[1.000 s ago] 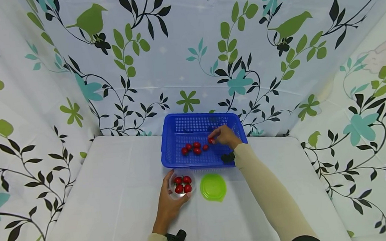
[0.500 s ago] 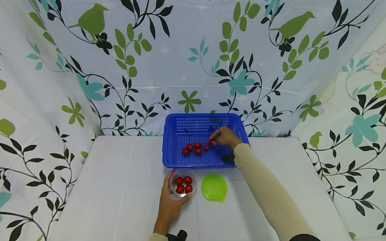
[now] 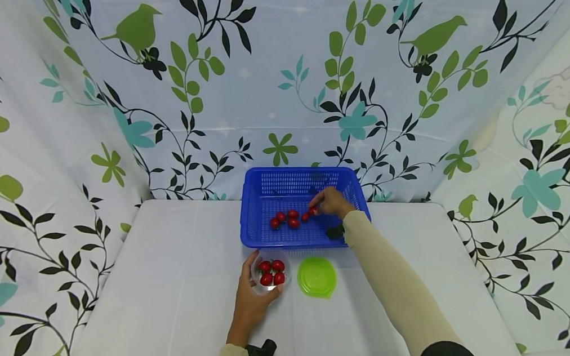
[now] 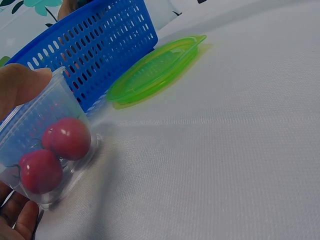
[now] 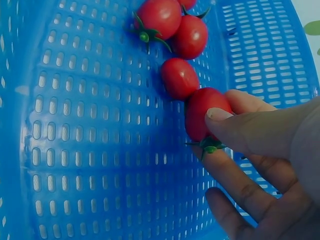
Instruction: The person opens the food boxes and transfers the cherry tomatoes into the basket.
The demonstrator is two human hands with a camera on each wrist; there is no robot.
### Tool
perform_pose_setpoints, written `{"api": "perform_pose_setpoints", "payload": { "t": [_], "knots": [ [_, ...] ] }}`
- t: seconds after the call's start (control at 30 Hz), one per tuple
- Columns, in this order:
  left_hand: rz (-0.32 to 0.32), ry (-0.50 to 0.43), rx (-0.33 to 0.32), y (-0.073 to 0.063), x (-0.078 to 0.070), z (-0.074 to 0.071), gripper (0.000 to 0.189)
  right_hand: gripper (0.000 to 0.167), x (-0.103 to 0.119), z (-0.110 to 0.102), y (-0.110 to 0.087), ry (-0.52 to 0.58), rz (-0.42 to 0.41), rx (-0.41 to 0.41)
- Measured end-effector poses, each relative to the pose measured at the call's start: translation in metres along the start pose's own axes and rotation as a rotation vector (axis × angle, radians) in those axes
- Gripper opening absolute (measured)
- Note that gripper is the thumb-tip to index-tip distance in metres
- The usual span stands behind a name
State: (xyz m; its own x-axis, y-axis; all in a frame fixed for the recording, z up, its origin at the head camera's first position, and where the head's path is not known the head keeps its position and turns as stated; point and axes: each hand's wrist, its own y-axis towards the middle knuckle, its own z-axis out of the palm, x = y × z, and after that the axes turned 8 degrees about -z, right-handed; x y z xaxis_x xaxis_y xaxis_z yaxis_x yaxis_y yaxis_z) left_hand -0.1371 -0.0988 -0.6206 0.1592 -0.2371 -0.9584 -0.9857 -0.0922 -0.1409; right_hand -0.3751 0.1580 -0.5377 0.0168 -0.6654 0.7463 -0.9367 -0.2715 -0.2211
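Note:
My right hand (image 3: 332, 202) reaches into a blue plastic basket (image 3: 249, 239) and pinches a cherry tomato (image 5: 202, 111) between thumb and fingers, its green stem cap showing below the thumb. Another cherry tomato (image 5: 180, 79) lies right beside it, and several more cherry tomatoes (image 3: 293, 222) rest on the basket floor to the left. With my left hand (image 3: 252, 305) I hold a clear plastic cup (image 3: 257, 288) on the table, fingers at its far left side and thumb at its near rim. Several red tomatoes (image 4: 71, 139) with stems sit inside the cup.
A bright green lid (image 3: 316, 277) lies flat on the white-covered table (image 3: 189, 299), just right of the cup and in front of the basket. Behind the basket hangs a curtain (image 3: 254, 62) printed with leaves and birds.
The right hand stays over the same spot in the basket with the pinched tomato, shifting only slightly. The left hand and cup have kept their place.

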Motion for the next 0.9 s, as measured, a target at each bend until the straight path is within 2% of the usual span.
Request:
{"api": "perform_pose_setpoints", "payload": {
  "t": [0.53,0.9],
  "knots": [
    [0.0,-0.008,0.001,-0.0006,-0.0016,-0.0003,0.103,0.028,-0.0027,0.0035,0.0087,-0.04,0.059,0.005],
    [-0.009,-0.003,-0.003,-0.0009,-0.0019,-0.0005,0.103,0.025,-0.0009,0.0054,0.0082,-0.037,0.064,0.016]
  ]
}}
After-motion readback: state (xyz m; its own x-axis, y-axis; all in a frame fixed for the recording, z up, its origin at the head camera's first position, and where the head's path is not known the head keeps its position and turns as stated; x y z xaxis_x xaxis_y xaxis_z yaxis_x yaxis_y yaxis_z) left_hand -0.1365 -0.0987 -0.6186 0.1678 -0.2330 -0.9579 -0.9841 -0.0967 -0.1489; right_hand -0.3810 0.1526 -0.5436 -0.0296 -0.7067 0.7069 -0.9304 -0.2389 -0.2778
